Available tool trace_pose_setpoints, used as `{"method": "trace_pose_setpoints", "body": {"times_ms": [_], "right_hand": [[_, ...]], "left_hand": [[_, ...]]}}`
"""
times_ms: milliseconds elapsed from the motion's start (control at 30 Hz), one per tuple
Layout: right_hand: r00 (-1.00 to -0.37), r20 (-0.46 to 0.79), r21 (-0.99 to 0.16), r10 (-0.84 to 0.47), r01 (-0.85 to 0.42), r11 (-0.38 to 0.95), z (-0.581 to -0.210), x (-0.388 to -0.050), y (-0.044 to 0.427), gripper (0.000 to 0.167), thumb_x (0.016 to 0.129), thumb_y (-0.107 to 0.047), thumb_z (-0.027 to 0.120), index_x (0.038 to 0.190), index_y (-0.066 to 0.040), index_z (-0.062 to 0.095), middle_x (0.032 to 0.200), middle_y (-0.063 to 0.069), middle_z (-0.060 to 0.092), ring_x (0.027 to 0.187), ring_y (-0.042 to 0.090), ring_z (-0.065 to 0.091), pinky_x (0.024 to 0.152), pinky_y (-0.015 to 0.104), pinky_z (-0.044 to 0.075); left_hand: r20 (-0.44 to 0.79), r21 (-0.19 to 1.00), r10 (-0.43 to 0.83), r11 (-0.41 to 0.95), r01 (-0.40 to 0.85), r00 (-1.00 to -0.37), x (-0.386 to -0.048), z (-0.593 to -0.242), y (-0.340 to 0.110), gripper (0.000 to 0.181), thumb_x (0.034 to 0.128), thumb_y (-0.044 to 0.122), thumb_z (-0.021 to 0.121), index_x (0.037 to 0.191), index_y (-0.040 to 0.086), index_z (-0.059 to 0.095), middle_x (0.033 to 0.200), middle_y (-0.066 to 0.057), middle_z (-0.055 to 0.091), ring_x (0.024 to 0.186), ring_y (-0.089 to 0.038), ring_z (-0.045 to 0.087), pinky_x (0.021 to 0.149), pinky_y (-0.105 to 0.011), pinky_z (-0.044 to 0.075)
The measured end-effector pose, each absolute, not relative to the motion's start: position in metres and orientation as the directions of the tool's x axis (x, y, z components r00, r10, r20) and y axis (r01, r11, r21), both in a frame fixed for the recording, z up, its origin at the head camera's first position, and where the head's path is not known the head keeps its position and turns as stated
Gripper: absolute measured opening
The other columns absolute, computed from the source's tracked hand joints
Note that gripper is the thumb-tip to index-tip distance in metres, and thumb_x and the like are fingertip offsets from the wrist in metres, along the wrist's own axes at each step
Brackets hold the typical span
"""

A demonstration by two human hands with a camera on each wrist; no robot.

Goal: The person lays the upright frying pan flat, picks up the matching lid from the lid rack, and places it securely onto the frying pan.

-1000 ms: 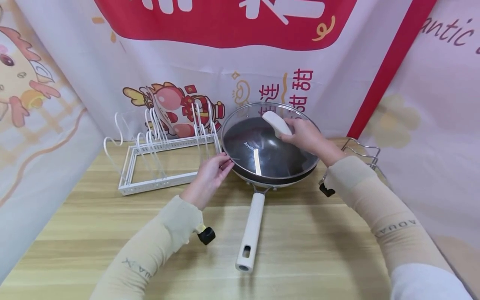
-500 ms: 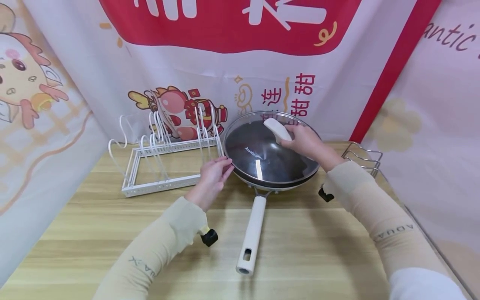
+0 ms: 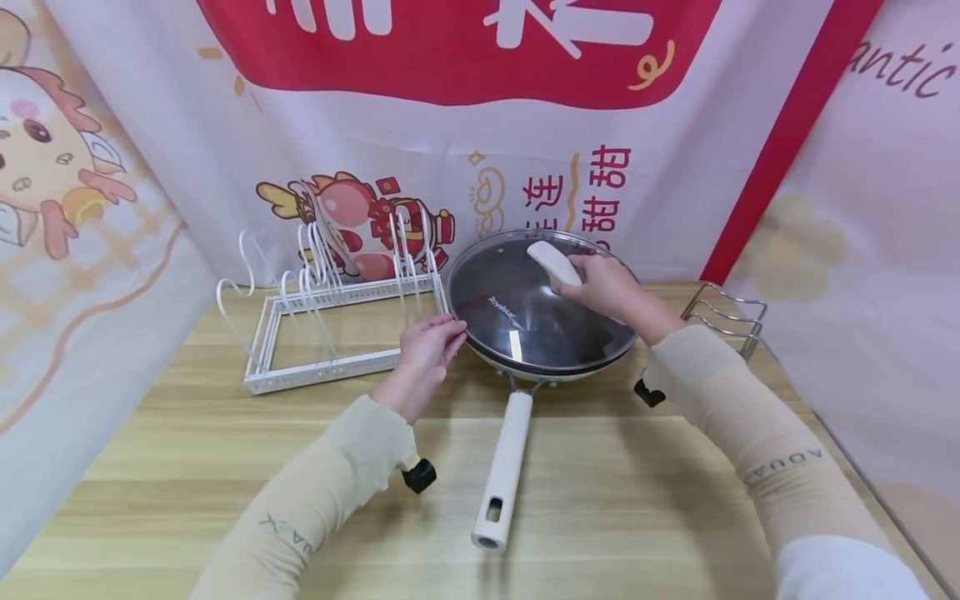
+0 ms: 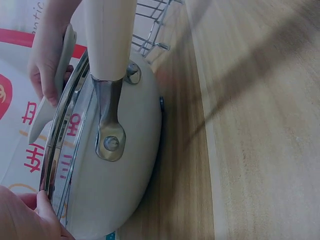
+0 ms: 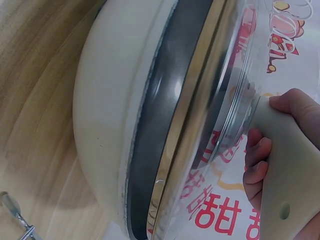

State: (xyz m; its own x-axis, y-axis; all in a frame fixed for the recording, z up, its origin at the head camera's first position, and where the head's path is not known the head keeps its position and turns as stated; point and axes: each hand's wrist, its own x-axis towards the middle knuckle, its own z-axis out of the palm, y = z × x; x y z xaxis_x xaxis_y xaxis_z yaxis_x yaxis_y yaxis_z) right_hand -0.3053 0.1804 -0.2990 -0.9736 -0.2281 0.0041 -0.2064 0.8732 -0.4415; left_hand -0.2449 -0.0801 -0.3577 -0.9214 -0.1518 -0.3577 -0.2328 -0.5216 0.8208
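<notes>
A frying pan with a long cream handle (image 3: 504, 471) and a cream outside (image 5: 107, 115) stands on the wooden table. Over it lies a glass lid (image 3: 517, 292) with a metal rim and an upright pale knob (image 3: 555, 265). My right hand (image 3: 609, 287) grips that knob. At the lid's left edge, my left hand (image 3: 429, 354) pinches the rim between thumb and fingers. From the right wrist, a gap shows between lid and pan rim, so the lid sits slightly raised on that side. The pan's dark inside shows through the glass.
Left of the pan stands a white rack (image 3: 322, 375) with upright wire dividers, close to the pan's edge. A silver wire rack (image 3: 723, 312) is behind my right forearm. A printed cloth (image 3: 360, 133) hangs behind the table.
The lid's far edge has come down closer to the pan, with my right hand still on the knob. My left hand stays at the rim. The head view has shifted slightly.
</notes>
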Motion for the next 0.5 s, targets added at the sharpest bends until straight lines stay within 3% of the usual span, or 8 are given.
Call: {"method": "trace_pose_setpoints", "body": {"times_ms": [167, 500], "right_hand": [[-0.976, 0.011, -0.454, -0.218, -0.199, 0.869, -0.3036, -0.304, 0.1809, 0.064, 0.096, -0.028, 0.072, 0.149, 0.002, 0.049, 0.13, 0.022, 0.064, 0.1, 0.034, 0.06, 0.083, 0.044, 0.051], [-0.977, 0.003, -0.457, -0.213, -0.191, 0.869, -0.3055, -0.3044, 0.1813, 0.063, 0.096, -0.027, 0.073, 0.147, 0.002, 0.051, 0.13, 0.022, 0.064, 0.101, 0.034, 0.06, 0.086, 0.045, 0.051]], "left_hand": [[-0.341, 0.829, -0.157, -0.516, -0.218, -0.927, -0.244, -0.362, -0.0789, 0.036, 0.092, -0.016, 0.061, 0.128, -0.011, 0.057, 0.111, -0.015, 0.06, 0.086, -0.015, 0.066, 0.086, -0.022, 0.058], [-0.343, 0.829, -0.155, -0.514, -0.221, -0.926, -0.2441, -0.3629, -0.0782, 0.036, 0.0926, -0.016, 0.06, 0.128, -0.011, 0.055, 0.113, -0.014, 0.058, 0.084, -0.013, 0.066, 0.088, -0.022, 0.057]]}}
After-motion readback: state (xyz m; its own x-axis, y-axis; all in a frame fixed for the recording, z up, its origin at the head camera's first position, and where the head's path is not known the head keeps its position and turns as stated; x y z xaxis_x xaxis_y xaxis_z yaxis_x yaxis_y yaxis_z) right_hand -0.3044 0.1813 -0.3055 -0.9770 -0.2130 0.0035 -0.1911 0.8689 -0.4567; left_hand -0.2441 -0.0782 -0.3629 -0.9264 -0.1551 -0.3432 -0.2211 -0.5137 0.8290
